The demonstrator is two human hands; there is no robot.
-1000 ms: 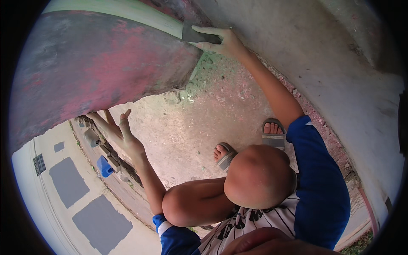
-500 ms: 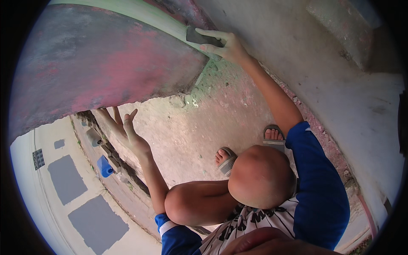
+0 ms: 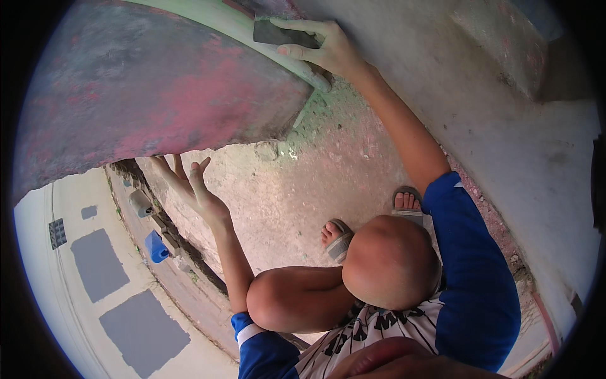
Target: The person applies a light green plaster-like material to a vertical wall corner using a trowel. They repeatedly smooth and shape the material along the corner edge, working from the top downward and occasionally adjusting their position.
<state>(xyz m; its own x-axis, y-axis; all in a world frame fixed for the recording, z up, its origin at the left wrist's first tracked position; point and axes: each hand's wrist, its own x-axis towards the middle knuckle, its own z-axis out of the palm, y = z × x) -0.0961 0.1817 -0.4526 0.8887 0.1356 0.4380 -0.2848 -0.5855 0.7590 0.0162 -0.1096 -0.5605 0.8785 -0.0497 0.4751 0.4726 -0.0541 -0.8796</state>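
My right fingers [image 3: 300, 25] grasped a dark grey block [image 3: 270, 33], pale green edging [image 3: 218, 24] beneath them; my left fingers [image 3: 197, 180] spread loosely, the pink-stained slab [image 3: 158, 82] at their tips

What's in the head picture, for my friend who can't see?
A person's right hand holds a dark block at a pale green strip along a grey-pink slab. The open left hand is at the slab's lower edge.

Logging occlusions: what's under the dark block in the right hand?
A pale green strip shows beside the dark block, along its left and lower edges. Whatever lies directly beneath is covered by the block and the right hand, so can't be seen.
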